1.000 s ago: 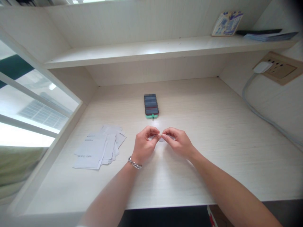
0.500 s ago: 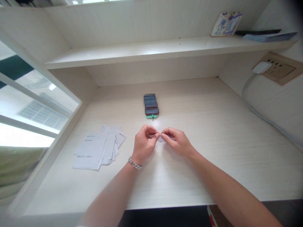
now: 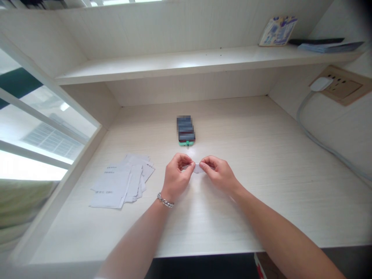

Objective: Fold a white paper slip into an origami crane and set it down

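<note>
My left hand (image 3: 176, 175), with a metal chain bracelet at the wrist, and my right hand (image 3: 218, 173) meet at the middle of the pale wooden desk (image 3: 261, 186). Both pinch a small folded white paper slip (image 3: 198, 168) between thumb and fingertips, one at each end, just above the desk. Only a narrow bit of the slip shows between the fingers. A phone in a green case (image 3: 186, 131) lies flat a little beyond my hands.
A loose pile of white paper slips (image 3: 120, 185) lies to the left of my hands. A window frame (image 3: 58, 116) borders the desk's left side. A shelf (image 3: 203, 62) above holds a booklet (image 3: 278, 30). On the right wall a plug and cable (image 3: 319, 83) sit in a socket plate.
My fingertips have drawn slightly apart, so a little more of the white slip shows between them. The arms and everything else have stayed in place.
</note>
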A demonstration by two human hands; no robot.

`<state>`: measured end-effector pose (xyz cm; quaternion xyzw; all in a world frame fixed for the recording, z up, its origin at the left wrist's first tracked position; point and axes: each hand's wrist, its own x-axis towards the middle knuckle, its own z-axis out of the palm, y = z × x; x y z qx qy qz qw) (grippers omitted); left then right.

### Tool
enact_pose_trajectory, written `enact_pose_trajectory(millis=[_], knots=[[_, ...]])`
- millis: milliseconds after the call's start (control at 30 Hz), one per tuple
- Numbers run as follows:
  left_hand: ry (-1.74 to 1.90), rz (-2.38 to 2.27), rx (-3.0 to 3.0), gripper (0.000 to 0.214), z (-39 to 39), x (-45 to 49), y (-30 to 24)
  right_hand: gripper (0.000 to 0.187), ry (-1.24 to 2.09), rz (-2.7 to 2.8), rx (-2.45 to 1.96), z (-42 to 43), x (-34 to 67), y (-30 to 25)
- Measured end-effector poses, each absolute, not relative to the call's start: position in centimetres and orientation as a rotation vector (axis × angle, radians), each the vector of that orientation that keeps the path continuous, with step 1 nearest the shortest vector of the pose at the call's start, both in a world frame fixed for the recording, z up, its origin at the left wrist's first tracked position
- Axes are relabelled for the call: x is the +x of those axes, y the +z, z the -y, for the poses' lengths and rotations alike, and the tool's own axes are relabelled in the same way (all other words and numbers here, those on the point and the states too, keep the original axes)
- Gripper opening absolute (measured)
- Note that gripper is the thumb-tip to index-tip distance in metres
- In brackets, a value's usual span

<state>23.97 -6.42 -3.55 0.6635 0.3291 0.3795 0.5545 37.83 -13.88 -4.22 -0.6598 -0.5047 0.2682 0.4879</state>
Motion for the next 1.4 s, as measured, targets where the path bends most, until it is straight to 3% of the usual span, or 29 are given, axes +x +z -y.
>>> enact_pose_trajectory(millis=[1400], knots=[[0.804, -0.688, 1.487, 0.017, 6.00, 23.95, -3.79, 0.015, 0.713, 1.300, -1.598, 13.88, 37.89, -3.94]])
